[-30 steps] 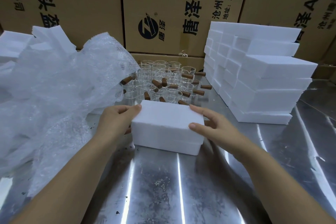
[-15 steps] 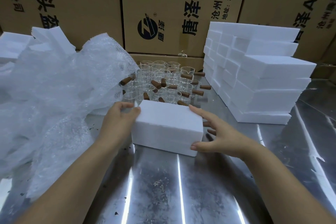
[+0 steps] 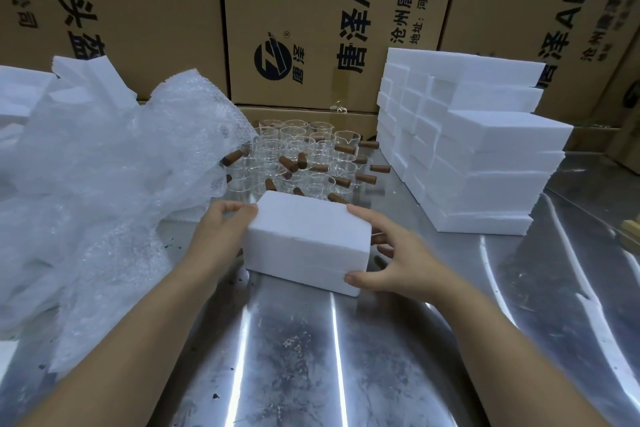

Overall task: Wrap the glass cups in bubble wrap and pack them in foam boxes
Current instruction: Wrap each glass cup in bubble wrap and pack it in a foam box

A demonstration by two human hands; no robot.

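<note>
At the far left, loose foam pieces (image 3: 86, 80) stick up behind a big crumpled heap of bubble wrap (image 3: 104, 191), which spreads over the left part of the steel table (image 3: 311, 357) and reaches the edge of the cups.

Just right of the wrap, the left hand (image 3: 218, 236) holds the left end of a closed white foam box (image 3: 308, 239). Its palm lies against that end and its fingers curl onto the far top corner. The box lies between the two hands at the middle of the table, long side toward the camera and turned a little. Whether its base rests on the steel or sits just above it cannot be told.

Behind the box, and partly hidden by it, stand the glass cups (image 3: 301, 156), a tight cluster of clear spouted cups with brown handles pointing various ways.

The right hand (image 3: 394, 260) grips the box's right end. The index finger lies along the top right edge, the thumb presses the near lower corner, and the other fingers bend round behind the end.

Further right, apart from the hand, is a stack (image 3: 485, 149) of the same foam boxes, several layers high and stepped down toward the front. Printed cartons (image 3: 311, 10) form a wall along the back of the table.
</note>
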